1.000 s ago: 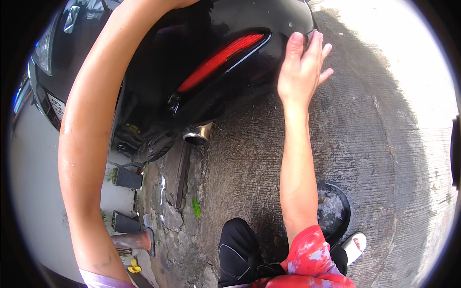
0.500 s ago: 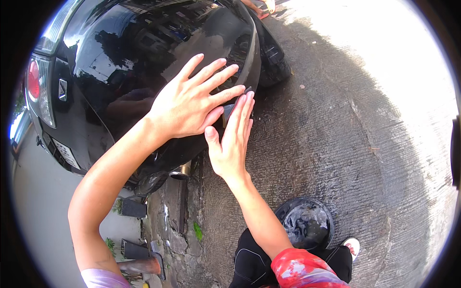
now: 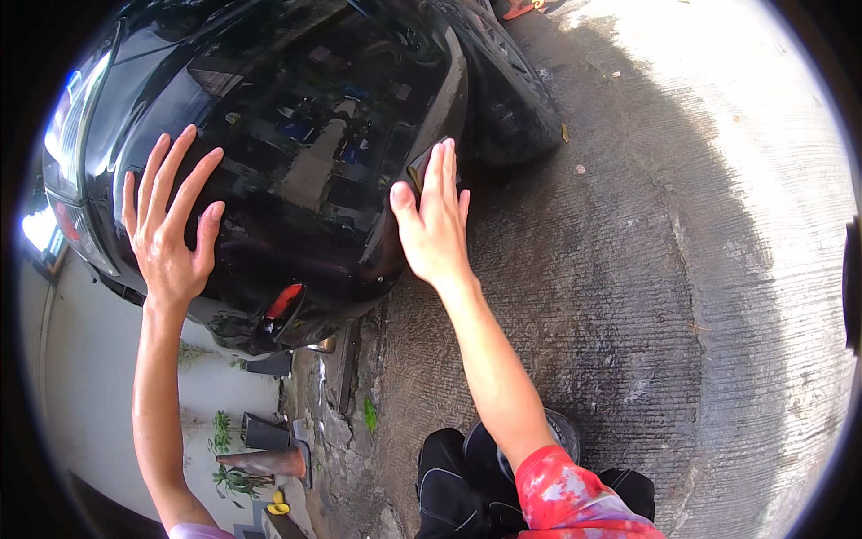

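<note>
The rear corner of a glossy black car (image 3: 305,216) fills the upper left, its paint full of reflections. My left hand (image 3: 169,238) lies on the bodywork with its fingers spread and holds nothing. Farther right, my right hand (image 3: 437,220) rests with straight fingers along the panel edge by the wheel arch. A small dark shape shows between its thumb and fingers; I cannot tell whether it is a cloth or part of the car. Below the hands, a red reflector (image 3: 285,302) sits low on the bumper. The rear tire (image 3: 516,126) stands beyond my right hand.
A dark round tub (image 3: 567,433) stands by my legs, partly hidden by my right forearm. Ribbed concrete (image 3: 611,296) spreads to the right. At lower left are a faded orange cone (image 3: 274,462), dark plant pots (image 3: 265,431) and a pale wall (image 3: 108,359). Another person's foot (image 3: 519,9) shows at the top.
My left hand has moved left, away from my right hand, onto another part of the bodywork. My right hand stays at the panel edge. The view has shifted, bringing the red reflector into sight.
</note>
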The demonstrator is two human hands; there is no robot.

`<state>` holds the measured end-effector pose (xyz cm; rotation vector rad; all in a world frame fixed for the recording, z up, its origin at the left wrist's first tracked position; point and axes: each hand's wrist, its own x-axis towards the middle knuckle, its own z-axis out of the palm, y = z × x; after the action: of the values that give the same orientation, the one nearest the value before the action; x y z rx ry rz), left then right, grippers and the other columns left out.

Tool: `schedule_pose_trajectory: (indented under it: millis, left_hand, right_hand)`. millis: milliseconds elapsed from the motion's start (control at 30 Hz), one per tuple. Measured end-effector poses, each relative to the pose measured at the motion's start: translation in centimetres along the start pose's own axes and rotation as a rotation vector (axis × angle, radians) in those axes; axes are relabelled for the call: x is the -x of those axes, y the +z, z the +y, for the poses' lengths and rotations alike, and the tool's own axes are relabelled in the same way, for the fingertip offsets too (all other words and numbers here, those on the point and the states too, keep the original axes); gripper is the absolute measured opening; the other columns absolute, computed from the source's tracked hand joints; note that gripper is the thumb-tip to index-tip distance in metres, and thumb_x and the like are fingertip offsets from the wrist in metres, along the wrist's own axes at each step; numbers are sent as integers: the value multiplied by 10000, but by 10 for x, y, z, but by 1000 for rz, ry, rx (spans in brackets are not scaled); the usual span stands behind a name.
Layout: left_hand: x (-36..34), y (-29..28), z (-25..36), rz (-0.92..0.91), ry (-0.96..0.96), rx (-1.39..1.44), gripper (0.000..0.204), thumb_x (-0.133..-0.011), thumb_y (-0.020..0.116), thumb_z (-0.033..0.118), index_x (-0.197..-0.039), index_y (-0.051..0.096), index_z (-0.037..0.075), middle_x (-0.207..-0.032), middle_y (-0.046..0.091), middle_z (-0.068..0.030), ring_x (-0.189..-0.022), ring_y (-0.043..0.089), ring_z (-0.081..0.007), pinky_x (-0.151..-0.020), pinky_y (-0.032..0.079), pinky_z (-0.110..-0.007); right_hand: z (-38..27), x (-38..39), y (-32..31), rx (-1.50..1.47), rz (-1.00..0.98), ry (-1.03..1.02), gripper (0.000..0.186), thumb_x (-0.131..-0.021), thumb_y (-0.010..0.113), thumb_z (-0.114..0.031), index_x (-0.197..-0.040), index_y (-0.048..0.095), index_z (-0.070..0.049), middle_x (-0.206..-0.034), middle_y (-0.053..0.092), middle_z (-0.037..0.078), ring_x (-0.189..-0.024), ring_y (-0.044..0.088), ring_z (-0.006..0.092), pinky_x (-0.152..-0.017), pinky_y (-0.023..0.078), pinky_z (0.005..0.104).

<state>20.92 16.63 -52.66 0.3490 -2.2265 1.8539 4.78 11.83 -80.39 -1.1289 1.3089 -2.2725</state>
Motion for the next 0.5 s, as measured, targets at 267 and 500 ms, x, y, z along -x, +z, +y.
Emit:
schedule_pose_trajectory:
  millis: [267,500]
  left_hand:
    - [-16,1,4,-43,14,-19,430,-1027,482,395,-1334,701,187,-1519,552,-85,-1495,397,-295,-1249,177,-540]
    - [-12,11,4,-22,-1,18,394,-975,532,333,-1306,721,231,-1513,560,-69,-1483,416,-295,-1248,180,-564]
  right_hand:
    - [-43,50,9,54,17,-94,1108,-941,363,-789,-1611,106,55,-1690,73,271,-1567,104,437,-1172,134,724]
    - [42,-77,-25,-64,-90,-21,1101,-935,270,-821,-1621,103,23,-1702,67,236,-1585,68,367,-1221,35,652]
